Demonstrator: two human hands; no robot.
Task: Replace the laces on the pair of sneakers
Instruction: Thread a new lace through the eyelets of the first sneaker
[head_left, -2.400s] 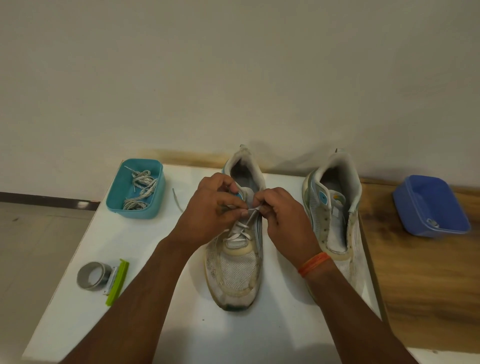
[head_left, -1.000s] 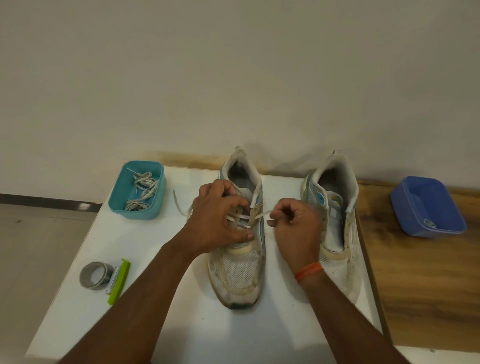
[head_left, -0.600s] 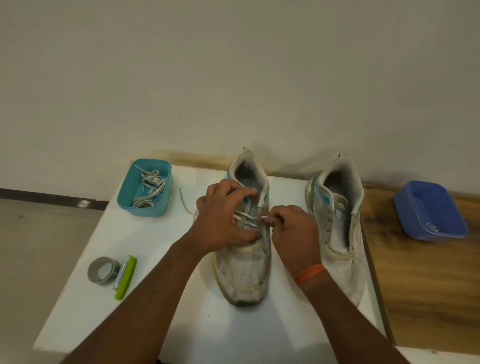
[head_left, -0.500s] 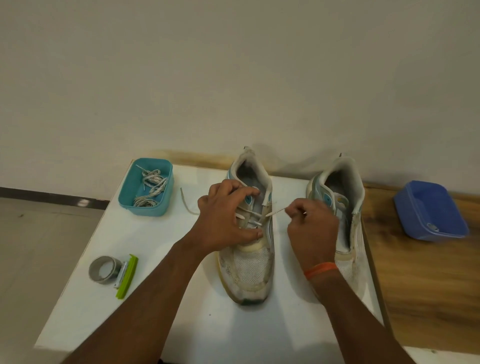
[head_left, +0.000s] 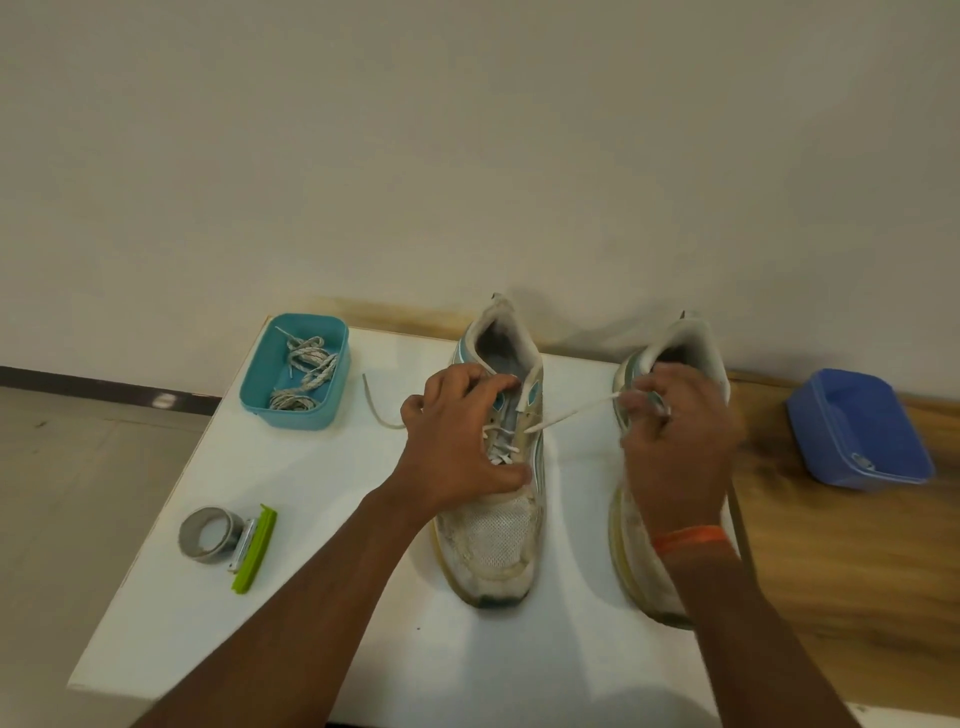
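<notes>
Two sneakers at the table's (head_left: 322, 613) far edge, my left hand (head_left: 457, 447) gripping the left sneaker (head_left: 498, 530), my right hand (head_left: 675, 441) pinching one lace (head_left: 566, 415) taut over the right sneaker (head_left: 631, 540), two tubs, teal tub (head_left: 260, 384) at the far-left corner.

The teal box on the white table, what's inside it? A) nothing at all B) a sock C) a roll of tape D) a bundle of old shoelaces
D: the teal box at the table's far left corner holds a tangled bundle of shoelaces, while the tape roll lies on the table nearer the person.
</notes>
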